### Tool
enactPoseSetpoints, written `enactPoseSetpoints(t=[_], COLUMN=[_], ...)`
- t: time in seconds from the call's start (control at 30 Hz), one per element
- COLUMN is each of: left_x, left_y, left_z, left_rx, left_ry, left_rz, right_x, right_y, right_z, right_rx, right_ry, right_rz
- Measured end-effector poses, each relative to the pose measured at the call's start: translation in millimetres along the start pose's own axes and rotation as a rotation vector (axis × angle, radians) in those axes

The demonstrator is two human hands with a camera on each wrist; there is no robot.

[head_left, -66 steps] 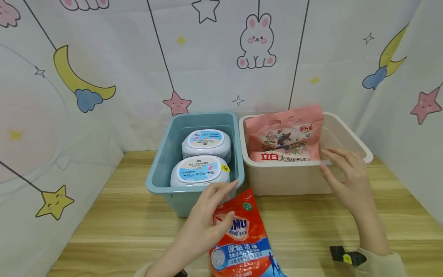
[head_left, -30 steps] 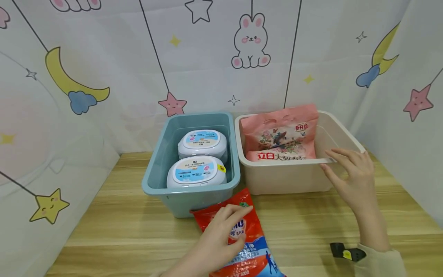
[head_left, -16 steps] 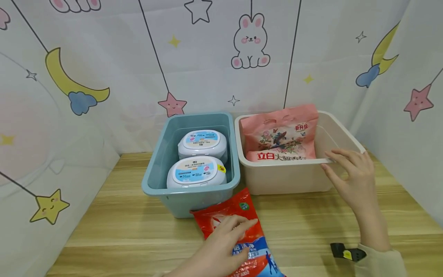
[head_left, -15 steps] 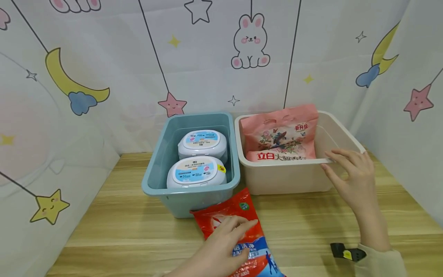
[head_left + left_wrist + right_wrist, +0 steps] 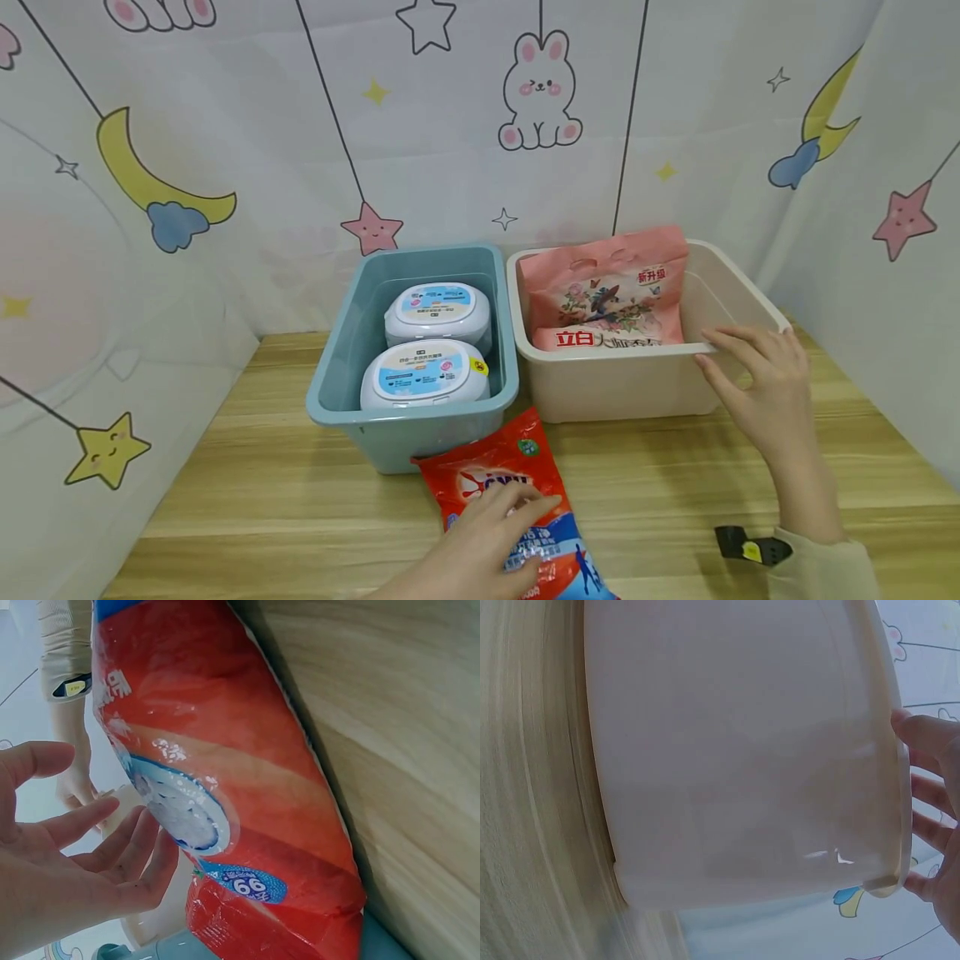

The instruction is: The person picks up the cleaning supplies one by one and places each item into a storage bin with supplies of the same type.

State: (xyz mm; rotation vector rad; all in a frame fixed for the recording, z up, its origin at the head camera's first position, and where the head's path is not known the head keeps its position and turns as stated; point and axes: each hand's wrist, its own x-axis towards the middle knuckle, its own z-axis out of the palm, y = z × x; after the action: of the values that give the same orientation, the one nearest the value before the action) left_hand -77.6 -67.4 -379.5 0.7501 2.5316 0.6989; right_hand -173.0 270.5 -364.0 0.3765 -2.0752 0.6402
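A red and blue bag of laundry powder lies on the table, its top against the front of the blue bin. My left hand is over the bag in the head view, fingers loosely bent. In the left wrist view the fingertips of the left hand meet the bag's side, with the thumb away from it. My right hand holds the front rim of the cream bin near its right corner. The right wrist view shows the thumb of that hand outside the rim and fingertips behind it.
Two white lidded tubs sit in the blue bin. A pink bag with Chinese lettering leans inside the cream bin. Both bins stand side by side on the wooden table, before a patterned cloth backdrop.
The left hand has moved from the blue bin's front rim down and nearer over the red bag, uncovering the bag's top. The right hand stays at the cream bin's rim.
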Motion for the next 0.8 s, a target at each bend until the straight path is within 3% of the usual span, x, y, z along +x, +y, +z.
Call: enactPoseSetpoints(t=[0.2,0.4,0.8], left_x=[-1.9,-4.3,-5.7], left_y=[-1.9,-2.9,-7.4], left_z=[0.6,0.9,2.7], left_rx=[0.046,0.031,0.168], left_ry=[-0.002,-0.022,-0.063], left_rz=[0.028,0.012,0.016], right_x=[-0.2,-0.7,-0.9], right_y=[-0.8,-0.8,-1.2], right_z=[-1.1,-1.5,-0.2], right_rx=[-0.008,-0.01,-0.007], right_ry=[-0.011,-0.016,0.002], right_rz=[0.008,0.008,-0.009])
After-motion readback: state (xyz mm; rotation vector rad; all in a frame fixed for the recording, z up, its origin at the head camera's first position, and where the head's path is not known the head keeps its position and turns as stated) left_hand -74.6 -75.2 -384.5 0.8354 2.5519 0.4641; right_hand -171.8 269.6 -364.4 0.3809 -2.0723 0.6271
